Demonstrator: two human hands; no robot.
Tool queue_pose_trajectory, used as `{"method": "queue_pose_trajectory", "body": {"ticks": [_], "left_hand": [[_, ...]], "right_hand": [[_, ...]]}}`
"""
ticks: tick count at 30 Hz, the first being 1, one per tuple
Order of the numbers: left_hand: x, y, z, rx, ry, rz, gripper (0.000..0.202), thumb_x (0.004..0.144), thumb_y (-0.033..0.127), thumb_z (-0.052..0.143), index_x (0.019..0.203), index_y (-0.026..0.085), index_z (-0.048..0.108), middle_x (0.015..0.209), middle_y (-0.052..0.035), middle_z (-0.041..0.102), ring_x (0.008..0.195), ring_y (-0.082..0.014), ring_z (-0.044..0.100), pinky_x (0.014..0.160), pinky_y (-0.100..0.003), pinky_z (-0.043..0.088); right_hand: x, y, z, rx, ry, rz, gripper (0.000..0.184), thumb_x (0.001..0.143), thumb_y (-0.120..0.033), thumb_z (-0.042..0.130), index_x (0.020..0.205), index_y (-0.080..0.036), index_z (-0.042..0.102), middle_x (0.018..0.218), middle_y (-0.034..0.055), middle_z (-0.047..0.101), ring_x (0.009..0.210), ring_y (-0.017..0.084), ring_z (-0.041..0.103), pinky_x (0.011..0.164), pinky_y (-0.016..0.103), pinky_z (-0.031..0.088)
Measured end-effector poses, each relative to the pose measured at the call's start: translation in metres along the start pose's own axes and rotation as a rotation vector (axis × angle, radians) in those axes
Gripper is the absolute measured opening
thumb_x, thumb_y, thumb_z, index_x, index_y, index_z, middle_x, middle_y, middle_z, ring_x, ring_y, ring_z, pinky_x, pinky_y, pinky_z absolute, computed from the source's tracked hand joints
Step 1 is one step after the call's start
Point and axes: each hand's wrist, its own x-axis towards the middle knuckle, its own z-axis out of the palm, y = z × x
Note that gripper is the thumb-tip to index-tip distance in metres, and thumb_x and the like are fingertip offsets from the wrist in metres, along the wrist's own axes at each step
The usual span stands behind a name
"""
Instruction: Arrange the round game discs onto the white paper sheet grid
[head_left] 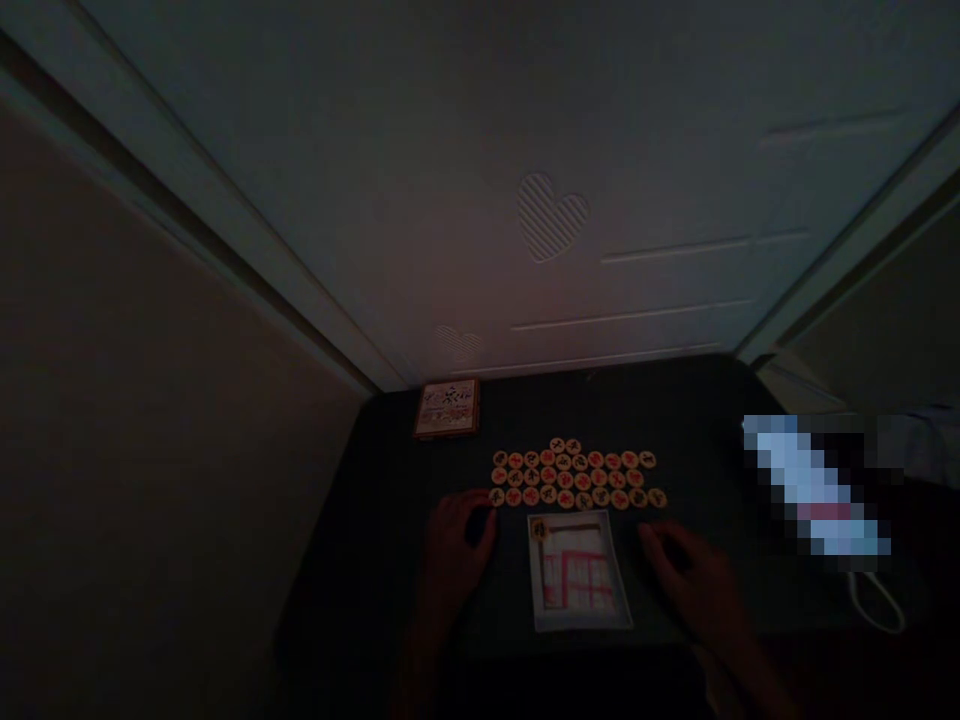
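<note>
The scene is very dark. On a dark table (675, 420) lie several round wooden game discs (574, 475) with red and black marks, laid out in rows. In front of them sits an open white box (577, 585) with one disc (540, 530) in its top left corner. My left hand (454, 555) rests on the table left of the box, near the leftmost discs, fingers curled. My right hand (694, 580) rests right of the box, fingers loosely bent. Neither hand visibly holds anything.
A small square box lid (447, 407) with a printed pattern lies at the table's far left. A blurred pale object (814, 485) and a white cord loop (877, 600) are at the right. A white door with heart shapes (551, 215) stands behind the table.
</note>
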Motion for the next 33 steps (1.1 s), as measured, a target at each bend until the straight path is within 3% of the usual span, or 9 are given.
{"method": "queue_pose_trajectory", "body": {"ticks": [17,25,33], "left_hand": [[0.001,-0.002,0.001,0.017,0.008,0.013,0.013,0.094,0.026,0.063,0.107,0.026,0.066,0.113,-0.0056,0.073,0.108,-0.0266,0.067,0.096,-0.047,0.053],[0.0,-0.003,0.001,0.013,0.015,-0.011,0.015,0.095,0.027,0.063,0.109,0.026,0.067,0.112,-0.0054,0.073,0.107,-0.0264,0.067,0.096,-0.047,0.053],[0.001,-0.002,0.001,0.003,0.016,-0.013,0.015,0.095,0.029,0.063,0.109,0.025,0.067,0.116,-0.0063,0.071,0.111,-0.0261,0.066,0.099,-0.048,0.052]], "right_hand": [[-0.002,0.009,-0.002,-0.003,0.031,0.012,0.039,0.097,-0.054,0.052,0.091,-0.024,0.075,0.087,0.0048,0.078,0.078,0.023,0.074,0.069,0.031,0.057],[0.026,0.032,-0.03,-0.127,0.166,-0.162,0.032,0.095,-0.051,0.058,0.107,-0.024,0.071,0.104,0.0091,0.074,0.096,0.026,0.07,0.086,0.04,0.057],[0.034,0.044,-0.026,-0.136,0.101,-0.232,0.031,0.096,-0.047,0.062,0.118,-0.025,0.066,0.115,0.0097,0.07,0.106,0.028,0.066,0.092,0.046,0.055]]}}
